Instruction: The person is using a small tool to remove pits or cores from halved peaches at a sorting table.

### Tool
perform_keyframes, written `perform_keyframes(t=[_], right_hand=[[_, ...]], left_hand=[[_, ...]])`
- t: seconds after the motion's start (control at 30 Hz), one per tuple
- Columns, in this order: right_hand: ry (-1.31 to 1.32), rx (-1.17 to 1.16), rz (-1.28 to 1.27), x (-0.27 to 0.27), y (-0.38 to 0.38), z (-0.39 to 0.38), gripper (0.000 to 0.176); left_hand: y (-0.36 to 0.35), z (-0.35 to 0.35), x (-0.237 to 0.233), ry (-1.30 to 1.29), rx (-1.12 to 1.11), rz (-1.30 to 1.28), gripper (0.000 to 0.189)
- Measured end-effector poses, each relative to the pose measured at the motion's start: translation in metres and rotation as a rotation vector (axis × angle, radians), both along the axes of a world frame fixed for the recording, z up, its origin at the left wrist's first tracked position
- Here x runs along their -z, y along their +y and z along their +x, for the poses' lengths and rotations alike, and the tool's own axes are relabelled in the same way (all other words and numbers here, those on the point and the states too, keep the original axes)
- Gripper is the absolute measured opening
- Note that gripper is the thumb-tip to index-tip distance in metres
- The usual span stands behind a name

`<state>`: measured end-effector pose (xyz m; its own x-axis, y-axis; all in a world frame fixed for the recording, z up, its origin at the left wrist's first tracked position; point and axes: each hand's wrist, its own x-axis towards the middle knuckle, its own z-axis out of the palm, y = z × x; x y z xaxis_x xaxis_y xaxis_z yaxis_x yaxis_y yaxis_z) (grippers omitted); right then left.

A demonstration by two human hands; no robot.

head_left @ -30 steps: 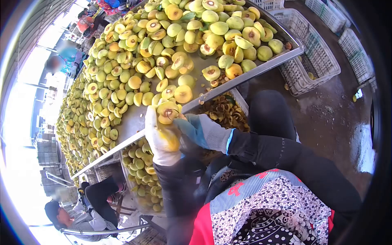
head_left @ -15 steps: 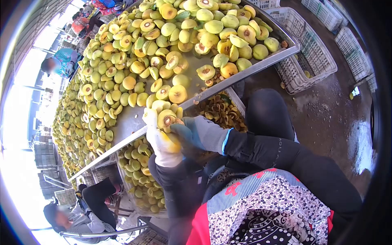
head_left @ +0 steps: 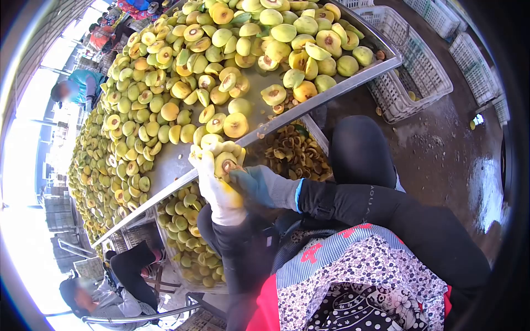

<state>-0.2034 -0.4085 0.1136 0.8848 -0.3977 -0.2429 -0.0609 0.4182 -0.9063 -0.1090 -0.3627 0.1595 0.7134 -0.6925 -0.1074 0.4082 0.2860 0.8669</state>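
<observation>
My left hand (head_left: 219, 194), in a white glove with a yellow stain, is closed around a peach half (head_left: 226, 162). The cut face of that half points up, its brown centre showing. My right hand (head_left: 260, 184), in a grey and blue glove, presses its closed fingers against the brown centre; I cannot tell what is in them. Both hands are beside the near edge of a metal table (head_left: 276, 119). More peach halves (head_left: 236, 125) lie on the metal just beyond my left hand.
A large heap of peaches (head_left: 138, 127) covers much of the table. Below its edge are a bin of brown scraps (head_left: 295, 151) and a crate of peach halves (head_left: 187, 237). White plastic crates (head_left: 411, 83) stand on the wet floor at right. A seated person (head_left: 105, 300) is at lower left.
The view has shifted slightly. My right fingers have moved a little over the centre of the held peach half, which is more tilted. My left hand keeps its hold.
</observation>
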Motion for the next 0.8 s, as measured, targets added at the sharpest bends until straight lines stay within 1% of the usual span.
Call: perform_keyframes(t=[0.03,0.13,0.2,0.3,0.37,0.43,0.53,0.63,0.7,0.77,0.8], right_hand=[[0.010,-0.028,-0.003,-0.004,-0.002,-0.002,0.047],[-0.042,0.063,-0.064,-0.028,-0.005,-0.015,0.049],[-0.052,0.103,-0.034,-0.034,-0.005,-0.018,0.052],[-0.067,0.142,0.004,-0.029,-0.003,-0.015,0.054],[-0.062,0.149,-0.006,-0.025,-0.002,-0.015,0.054],[-0.047,0.145,-0.051,-0.028,-0.004,-0.018,0.054],[0.026,0.029,0.005,-0.036,-0.008,-0.023,0.053],[0.010,-0.028,0.122,-0.012,-0.005,-0.010,0.052],[-0.086,-0.028,-0.071,0.000,-0.004,-0.008,0.052],[-0.131,-0.003,0.038,0.005,-0.002,-0.004,0.049],[-0.128,0.024,0.239,-0.002,-0.005,0.000,0.046]], left_hand=[[0.000,-0.001,-0.001,0.019,0.000,-0.007,0.038],[-0.004,-0.007,-0.008,0.060,-0.027,-0.042,0.039],[-0.007,-0.012,-0.011,0.074,-0.071,-0.079,0.040],[-0.008,-0.011,-0.008,0.063,-0.045,-0.113,0.040],[-0.010,-0.012,-0.003,0.031,-0.078,-0.120,0.039],[-0.010,-0.012,0.002,-0.020,-0.076,-0.118,0.038],[-0.006,-0.012,0.003,-0.101,-0.035,-0.061,0.036],[-0.005,-0.011,-0.001,-0.107,-0.017,0.029,0.036],[-0.005,-0.005,-0.004,-0.079,0.013,0.054,0.040],[-0.004,-0.016,-0.017,-0.258,-0.031,0.073,0.044],[-0.005,-0.016,-0.018,-0.263,-0.018,0.034,0.047]])
